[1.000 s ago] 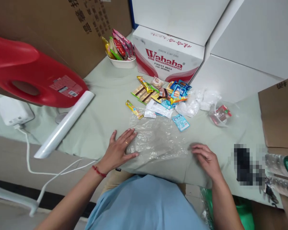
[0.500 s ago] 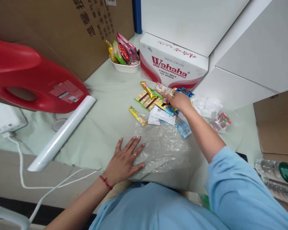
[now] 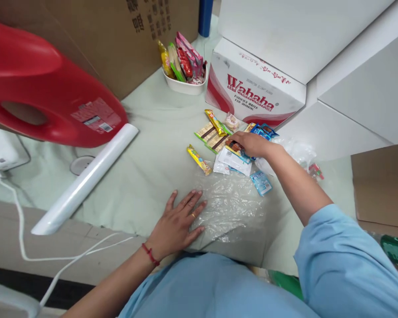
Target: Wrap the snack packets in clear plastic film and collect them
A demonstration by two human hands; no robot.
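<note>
This is looking like a storeroom or packing corner to me: brown cardboard cartons (image 3: pixel 119 39) and white boxes (image 3: pixel 301 35) are standing around a cloth-covered table (image 3: pixel 152 132), a Wahaha water case (image 3: pixel 252 88) is sitting at the back, and loose snack packets (image 3: pixel 215 137) are lying out, with a big red jug (image 3: pixel 53 101) off to the side.

Clear bag (image 3: pixel 232 210) flat; snack pkts (image 3: pixel 232 160) piled beyond.
</note>
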